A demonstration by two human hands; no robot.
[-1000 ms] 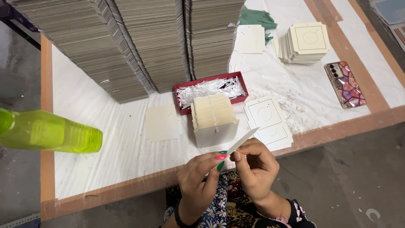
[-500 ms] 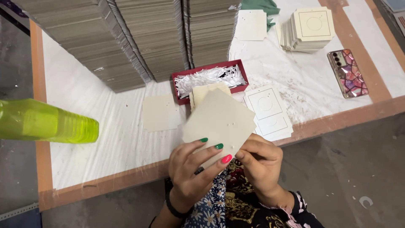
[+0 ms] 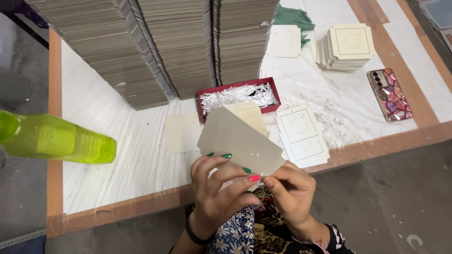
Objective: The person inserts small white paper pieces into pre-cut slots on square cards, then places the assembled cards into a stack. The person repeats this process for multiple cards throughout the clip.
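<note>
My left hand point(image 3: 217, 188) and my right hand point(image 3: 289, 190) both pinch a beige square card point(image 3: 235, 138) held tilted above the table's front edge, its plain back facing me. The left fingers, with green and pink nails, press on its lower edge; the right fingertips grip its lower right corner. Just behind the card sits a small stack of similar cards point(image 3: 249, 115) and a red box point(image 3: 207, 94) filled with white shredded strips.
Tall piles of grey card point(image 3: 179, 42) fill the back of the white-covered table point(image 3: 117, 155). Printed cards point(image 3: 301, 134) lie right of my hands, another stack point(image 3: 348, 44) further back, a phone point(image 3: 390, 94) at the right, a green bottle point(image 3: 52, 138) at the left.
The card, seen edge-on one second ago, has been turned flat towards me and lifted slightly; both hands kept hold of it.
</note>
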